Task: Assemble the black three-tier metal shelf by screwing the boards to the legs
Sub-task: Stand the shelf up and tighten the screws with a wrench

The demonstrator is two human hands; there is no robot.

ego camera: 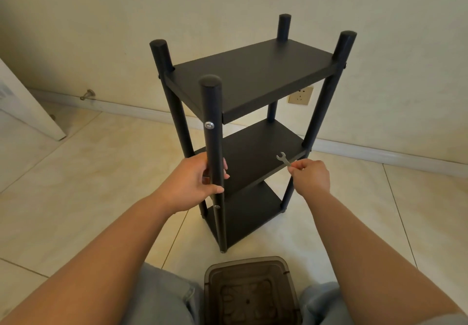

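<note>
Shelf [249, 132], black and three-tiered, stands upright on the floor directly ahead of us, close to a wall, with all three boards already sitting between four round legs. Our left hand [195, 185] wraps around the nearest leg [214, 152] at about the height of the middle board, fingers curled behind it and thumb across the front, most likely to keep the frame from shifting or twisting. Our right hand [310, 175] pinches a small silver wrench [283, 159] by its handle between thumb and fingertips, the open end pointing up and away, hovering just in front of the middle board's [253, 155] front edge. We judge the tool is on its way to a fastener nearby; which one, we cannot tell. A silver bolt head [209, 125] shows on the held leg level with the top board [250, 76], and a smaller one lower down, so the work looks nearly finished, probably down to final tightening.

Pale glossy tiles [101, 172] cover the floor. A cream wall [177, 8] rises behind, with a white skirting board, a power socket [300, 95] partly hidden by the shelf, and a white door edge at far left. A brown translucent plastic box [250, 289] sits between our knees.
</note>
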